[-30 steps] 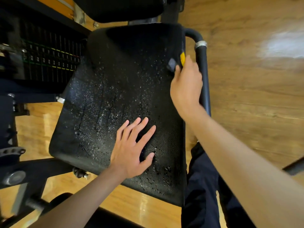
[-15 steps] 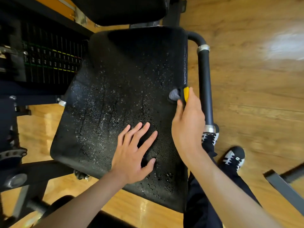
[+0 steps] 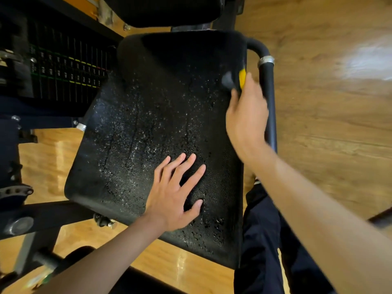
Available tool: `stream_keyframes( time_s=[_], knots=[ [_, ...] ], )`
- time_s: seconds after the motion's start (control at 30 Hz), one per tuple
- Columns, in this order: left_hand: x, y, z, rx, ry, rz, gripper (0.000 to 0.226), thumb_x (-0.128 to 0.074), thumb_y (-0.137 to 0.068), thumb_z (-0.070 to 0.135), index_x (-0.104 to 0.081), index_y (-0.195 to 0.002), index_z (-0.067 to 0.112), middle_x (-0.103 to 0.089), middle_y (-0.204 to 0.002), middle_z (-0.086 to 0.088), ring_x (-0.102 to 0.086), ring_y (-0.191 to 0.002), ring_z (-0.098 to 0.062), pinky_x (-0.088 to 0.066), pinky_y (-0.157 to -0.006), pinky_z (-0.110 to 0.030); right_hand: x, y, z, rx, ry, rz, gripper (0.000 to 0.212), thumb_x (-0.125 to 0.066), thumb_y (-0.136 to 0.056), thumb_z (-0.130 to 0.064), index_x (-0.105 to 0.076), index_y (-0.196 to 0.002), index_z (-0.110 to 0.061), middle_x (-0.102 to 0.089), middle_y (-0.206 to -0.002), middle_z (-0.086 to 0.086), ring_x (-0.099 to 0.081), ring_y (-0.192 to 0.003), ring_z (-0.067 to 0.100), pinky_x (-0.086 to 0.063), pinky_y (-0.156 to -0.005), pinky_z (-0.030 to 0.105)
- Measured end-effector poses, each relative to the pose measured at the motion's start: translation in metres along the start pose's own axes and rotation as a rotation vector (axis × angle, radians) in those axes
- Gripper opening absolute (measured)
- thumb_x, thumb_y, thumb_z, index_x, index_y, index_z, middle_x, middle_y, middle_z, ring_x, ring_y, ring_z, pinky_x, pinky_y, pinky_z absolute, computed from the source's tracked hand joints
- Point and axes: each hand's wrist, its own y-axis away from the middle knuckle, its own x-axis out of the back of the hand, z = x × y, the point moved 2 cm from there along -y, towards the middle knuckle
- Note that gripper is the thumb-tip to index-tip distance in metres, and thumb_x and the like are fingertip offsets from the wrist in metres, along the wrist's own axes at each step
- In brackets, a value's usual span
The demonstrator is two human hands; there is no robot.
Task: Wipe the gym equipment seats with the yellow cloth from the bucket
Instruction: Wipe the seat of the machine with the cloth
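A black padded seat [image 3: 148,115] fills the middle of the view, its surface speckled with water drops. My right hand [image 3: 247,115] grips a yellow and grey cloth [image 3: 235,78] against the seat's right edge, near its far end; only a small part of the cloth shows past my fingers. My left hand [image 3: 176,192] rests flat on the near part of the seat, fingers spread and straight.
A black handle bar [image 3: 268,81] with a metal ring runs along the seat's right side. A weight stack [image 3: 63,71] stands at the left. A black backrest pad [image 3: 165,9] sits above. Machine frame parts [image 3: 31,215] lie at lower left on a wooden floor [image 3: 328,124].
My right hand slid the cloth back along the seat's right edge toward the far end, after coming nearer half a second ago. The left hand stayed put.
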Motion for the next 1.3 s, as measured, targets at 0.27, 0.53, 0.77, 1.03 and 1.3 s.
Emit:
stream_keyframes(
  time_s=[0.27,0.53,0.77,1.03,1.3],
  knots=[
    [-0.002,0.001,-0.002,0.004,0.025,0.028,0.071,-0.056,-0.086,0.048,-0.048,-0.151,0.021,-0.039,-0.16,-0.012,-0.035,-0.148,-0.035,-0.026,-0.118,-0.062,0.009,0.048,-0.003,-0.007,0.07,-0.072,0.056,-0.049,-0.102,-0.013,-0.028,-0.153,-0.002,-0.046,-0.147,0.016,-0.05,-0.131,0.033,-0.046,-0.104,0.046],
    [-0.001,0.001,-0.003,0.0,0.006,0.037,0.072,-0.059,-0.084,0.047,-0.048,-0.15,0.02,-0.04,-0.159,-0.012,-0.035,-0.147,-0.035,-0.024,-0.12,-0.059,-0.009,-0.071,-0.015,-0.039,0.097,-0.031,0.036,-0.042,-0.105,-0.023,-0.049,-0.137,-0.008,-0.06,-0.129,0.01,-0.058,-0.116,0.029,-0.044,-0.089,0.037],
    [-0.001,0.001,-0.003,-0.004,0.008,0.038,0.071,-0.056,-0.087,0.047,-0.047,-0.152,0.021,-0.038,-0.16,-0.011,-0.034,-0.148,-0.034,-0.024,-0.12,-0.059,0.026,0.122,0.013,-0.067,-0.045,-0.114,0.053,-0.046,-0.104,-0.022,-0.031,-0.154,-0.014,-0.05,-0.147,0.006,-0.052,-0.131,0.023,-0.046,-0.103,0.035],
    [-0.003,0.002,-0.003,-0.011,0.017,0.077,0.068,-0.052,-0.09,0.047,-0.048,-0.152,0.019,-0.038,-0.16,-0.011,-0.033,-0.149,-0.034,-0.022,-0.121,-0.057,0.013,0.077,0.007,-0.038,0.04,-0.054,0.055,-0.047,-0.104,-0.016,-0.028,-0.154,-0.005,-0.052,-0.138,0.011,-0.055,-0.121,0.028,-0.047,-0.092,0.038],
    [-0.005,0.003,-0.002,-0.007,-0.007,0.083,0.067,-0.05,-0.092,0.048,-0.046,-0.153,0.02,-0.037,-0.16,-0.011,-0.032,-0.149,-0.033,-0.022,-0.121,-0.056,0.028,0.168,0.026,-0.096,-0.116,-0.068,0.048,-0.044,-0.104,-0.023,-0.036,-0.151,-0.013,-0.055,-0.136,0.005,-0.057,-0.119,0.021,-0.049,-0.094,0.033]
  ],
)
